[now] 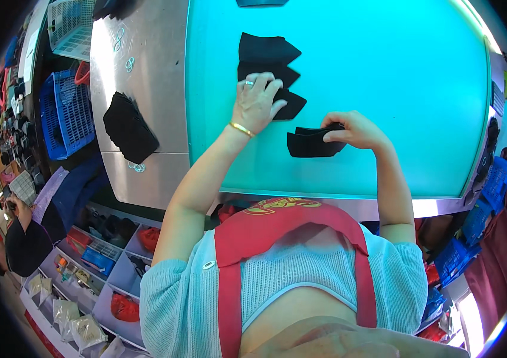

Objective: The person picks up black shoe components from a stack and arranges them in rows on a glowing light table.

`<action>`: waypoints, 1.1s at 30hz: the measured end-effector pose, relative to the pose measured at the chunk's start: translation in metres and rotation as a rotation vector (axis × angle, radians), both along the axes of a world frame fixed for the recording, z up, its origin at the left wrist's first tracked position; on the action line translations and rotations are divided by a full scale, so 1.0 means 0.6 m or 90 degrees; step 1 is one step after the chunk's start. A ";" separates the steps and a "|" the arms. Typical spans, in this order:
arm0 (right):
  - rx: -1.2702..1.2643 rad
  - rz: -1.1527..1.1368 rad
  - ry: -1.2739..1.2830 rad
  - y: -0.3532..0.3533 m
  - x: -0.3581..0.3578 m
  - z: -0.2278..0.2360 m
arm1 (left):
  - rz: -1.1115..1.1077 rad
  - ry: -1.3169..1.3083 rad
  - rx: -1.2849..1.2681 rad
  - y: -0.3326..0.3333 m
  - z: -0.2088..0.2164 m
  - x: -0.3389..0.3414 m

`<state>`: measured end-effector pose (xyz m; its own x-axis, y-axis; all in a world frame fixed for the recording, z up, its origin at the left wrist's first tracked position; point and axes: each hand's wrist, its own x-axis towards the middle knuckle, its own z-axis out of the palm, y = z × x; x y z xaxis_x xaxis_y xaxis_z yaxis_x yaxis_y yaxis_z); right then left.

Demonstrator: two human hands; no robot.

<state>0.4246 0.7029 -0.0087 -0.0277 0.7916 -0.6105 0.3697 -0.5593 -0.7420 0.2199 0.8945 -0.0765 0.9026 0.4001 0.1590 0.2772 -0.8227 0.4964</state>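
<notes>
My left hand, with a ring and a gold bracelet, lies flat with fingers spread on a column of overlapping black fabric pieces on the lit turquoise table. It presses on the lowest piece of that column. My right hand grips the upper right edge of a separate folded black fabric piece lying nearer to me on the table.
A stack of black fabric pieces and rubber bands lie on the steel bench at left. Blue and white baskets stand further left. Shelf bins sit below. Another person is at far left.
</notes>
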 end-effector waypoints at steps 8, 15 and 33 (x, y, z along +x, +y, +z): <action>0.065 -0.303 0.253 -0.013 0.065 -0.060 | -0.054 0.007 0.018 -0.050 0.016 -0.083; 0.147 -0.306 0.099 0.140 0.175 -0.035 | -0.109 0.056 -0.035 -0.041 0.035 -0.096; 0.253 -0.176 -0.533 0.493 0.570 -0.073 | -0.110 -0.034 0.067 0.222 0.024 0.166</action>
<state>0.7668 0.9990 -0.0523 0.5127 0.8579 -0.0345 0.7575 -0.4709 -0.4521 0.3197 1.0275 -0.0618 0.9455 0.2185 0.2414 0.1026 -0.9036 0.4159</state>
